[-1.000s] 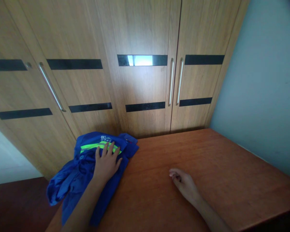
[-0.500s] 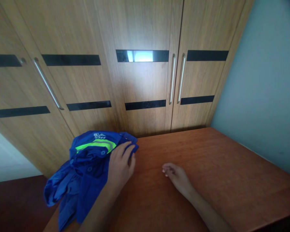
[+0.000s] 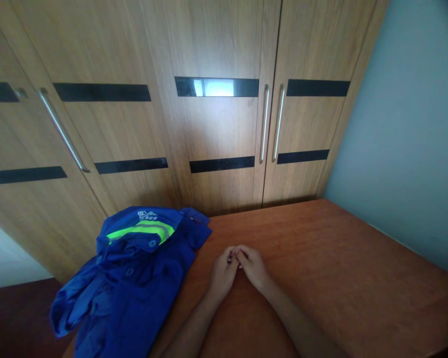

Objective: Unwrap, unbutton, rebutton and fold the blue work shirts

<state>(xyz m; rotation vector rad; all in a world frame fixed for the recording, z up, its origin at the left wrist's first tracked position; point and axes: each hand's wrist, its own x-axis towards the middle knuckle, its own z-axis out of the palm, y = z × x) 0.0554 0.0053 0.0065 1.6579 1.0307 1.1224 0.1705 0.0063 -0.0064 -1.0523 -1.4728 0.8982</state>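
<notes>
My left hand (image 3: 224, 272) and my right hand (image 3: 251, 268) meet over the wooden table, their curled fingers touching each other. Both are closed, and no object shows in either. Left of them lies a blue work jacket (image 3: 145, 283), loosely heaped, with a yellow-green and grey reflective stripe, white print and round buttons. A gap of bare table separates my left hand from the jacket. Part of the jacket droops over the table's left side.
The reddish-brown table (image 3: 321, 268) stands against a wooden wardrobe (image 3: 216, 129) with metal handles and black strips. A pale blue-green wall (image 3: 406, 149) rises on the right. Dark reddish floor (image 3: 15, 318) shows at lower left.
My left hand has left the jacket's right edge and moved right to meet my right hand, its fingers now curled. My right hand has shifted slightly left. The view has turned a little.
</notes>
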